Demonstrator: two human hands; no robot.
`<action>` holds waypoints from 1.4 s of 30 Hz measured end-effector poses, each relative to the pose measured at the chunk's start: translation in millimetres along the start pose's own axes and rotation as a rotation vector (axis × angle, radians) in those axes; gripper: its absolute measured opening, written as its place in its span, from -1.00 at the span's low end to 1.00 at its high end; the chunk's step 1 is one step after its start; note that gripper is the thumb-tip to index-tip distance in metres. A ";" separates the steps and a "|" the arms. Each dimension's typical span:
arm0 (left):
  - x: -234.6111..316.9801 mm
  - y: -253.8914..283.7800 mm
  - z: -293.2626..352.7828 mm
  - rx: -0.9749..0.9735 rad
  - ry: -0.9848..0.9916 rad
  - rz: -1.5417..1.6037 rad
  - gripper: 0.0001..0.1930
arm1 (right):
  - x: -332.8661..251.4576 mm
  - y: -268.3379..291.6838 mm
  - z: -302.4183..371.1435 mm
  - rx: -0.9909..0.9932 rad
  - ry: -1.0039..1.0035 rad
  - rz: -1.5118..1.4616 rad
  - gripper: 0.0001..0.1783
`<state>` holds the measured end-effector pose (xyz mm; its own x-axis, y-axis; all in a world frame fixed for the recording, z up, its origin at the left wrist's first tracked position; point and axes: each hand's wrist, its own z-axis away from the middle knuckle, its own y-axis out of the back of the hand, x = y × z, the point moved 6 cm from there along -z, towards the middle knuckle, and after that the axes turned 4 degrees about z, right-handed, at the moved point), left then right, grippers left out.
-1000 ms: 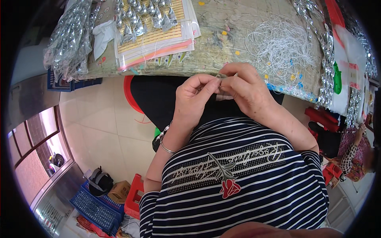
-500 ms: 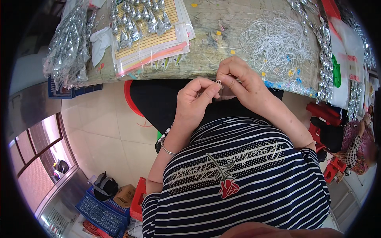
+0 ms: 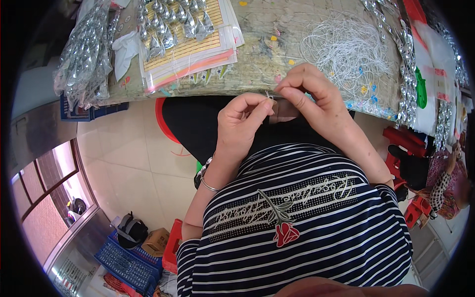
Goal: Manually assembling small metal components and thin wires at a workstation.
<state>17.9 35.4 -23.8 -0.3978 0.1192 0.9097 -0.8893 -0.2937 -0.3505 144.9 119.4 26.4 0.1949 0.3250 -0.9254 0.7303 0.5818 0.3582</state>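
Observation:
My left hand pinches a thin white string between thumb and forefinger, just off the table's near edge and above my lap. A short bit of the string stands up from the fingertips, as if looped or knotted; its exact form is too small to tell. To the right of it, my right hand has thumb and forefinger brought together in a pinch, a little apart from the left. What the right fingertips hold is too fine to make out. Beyond my right hand, a loose tangle of white strings lies on the worn table.
Silver teardrop pieces lie on a yellow mat over stacked sheets. Left of them is a clear bag of silver pieces. More silver strands and a green tool are at the right. Blue crates stand on the floor.
My hands were together at a small loop. My right hand has drawn away to the right, and the string now stands up from the left fingertips.

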 end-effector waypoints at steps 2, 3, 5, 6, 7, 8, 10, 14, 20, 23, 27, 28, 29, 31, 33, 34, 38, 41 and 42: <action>1.6 0.3 -0.3 0.012 -0.037 -0.006 -0.92 | -9.1 -2.4 3.5 -0.039 -0.028 0.027 -0.89; 2.8 0.4 -0.5 0.008 -0.055 -0.037 -0.92 | -5.6 -3.2 3.7 -0.038 -0.030 0.029 -0.89; 3.6 -0.2 -0.7 0.004 -0.072 -0.069 -0.93 | -4.5 -3.1 4.0 0.032 0.115 0.151 -0.91; 3.3 -1.0 -0.6 -0.002 -0.073 -0.075 -0.92 | -5.1 -3.3 4.3 0.032 0.115 0.151 -0.91; 3.1 -1.6 -0.6 -0.008 -0.073 -0.081 -0.92 | -4.0 -3.7 4.5 0.020 0.072 0.132 -0.92; 2.4 -1.2 -0.3 -0.007 -0.071 -0.081 -0.92 | -2.3 -4.4 5.3 0.008 0.028 0.114 -0.92; 1.4 -0.6 -0.2 -0.017 -0.086 -0.120 -0.92 | -4.5 -4.3 4.7 0.024 0.064 0.139 -0.91; 1.4 -0.5 1.2 -0.023 -0.139 -0.167 -0.92 | -11.5 -3.5 5.6 0.087 0.186 0.242 -0.89; -0.3 -0.7 1.4 -0.053 -0.167 -0.219 -0.90 | -16.6 -3.4 5.7 0.005 0.220 0.381 -0.85; -3.3 -1.8 4.3 -0.011 -0.160 -0.207 -0.96 | -19.0 -4.3 7.0 -0.023 0.236 0.434 -0.84; 0.0 -3.4 1.7 -0.011 -0.319 -0.358 -0.96 | -14.1 -8.0 4.5 -0.024 0.235 0.487 -0.87; 4.2 -5.5 2.4 -0.008 -0.371 -0.457 -0.96 | -14.7 -9.1 4.0 -0.020 0.248 0.524 -0.88; 6.3 -7.7 6.3 -0.004 -0.417 -0.555 -0.95 | -14.8 -11.8 6.5 -0.019 0.258 0.559 -0.89; 8.9 -9.6 6.3 0.018 -0.444 -0.593 -0.95 | -11.9 -14.6 4.2 -0.023 0.249 0.574 -0.90; 10.7 -9.3 6.0 0.040 -0.475 -0.632 -0.95 | -10.4 -17.0 2.6 -0.027 0.245 0.589 -0.90; 9.7 -8.5 6.9 0.046 -0.472 -0.626 -0.95 | -11.9 -17.3 3.6 0.000 0.274 0.588 -0.89; -0.1 -2.5 8.1 0.098 -0.163 -0.345 -0.93 | -9.7 -18.0 4.3 0.048 0.238 0.503 -0.89; -6.5 -5.7 12.2 0.057 -0.017 0.018 -0.91 | -4.6 -17.5 8.5 0.007 0.086 0.350 -0.91; -5.0 -5.9 11.8 0.054 -0.002 0.029 -0.90 | -3.9 -16.6 9.4 0.002 0.084 0.349 -0.91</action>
<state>27.8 25.4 -23.7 -0.4233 0.1081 0.8995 -0.8636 -0.3483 -0.3645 138.1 101.5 22.8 0.3787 0.5640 -0.7338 0.6306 0.4231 0.6507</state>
